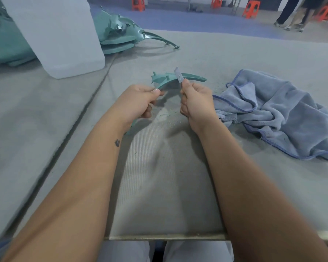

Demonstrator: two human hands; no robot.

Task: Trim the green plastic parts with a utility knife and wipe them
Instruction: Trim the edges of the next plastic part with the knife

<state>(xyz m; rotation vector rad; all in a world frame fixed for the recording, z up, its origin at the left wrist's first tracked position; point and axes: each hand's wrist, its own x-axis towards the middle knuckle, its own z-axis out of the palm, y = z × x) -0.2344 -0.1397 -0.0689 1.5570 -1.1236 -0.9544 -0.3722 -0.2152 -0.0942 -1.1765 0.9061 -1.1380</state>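
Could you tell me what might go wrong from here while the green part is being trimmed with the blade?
1. The knife blade is bare, and the left hand grips the green part close beside it, so a slip could cut the thumb.
2. The right hand holds the knife low, so the blade may wobble and gouge the part.
3. Green shavings on the table could stick to the blue cloth and smear later wiping.
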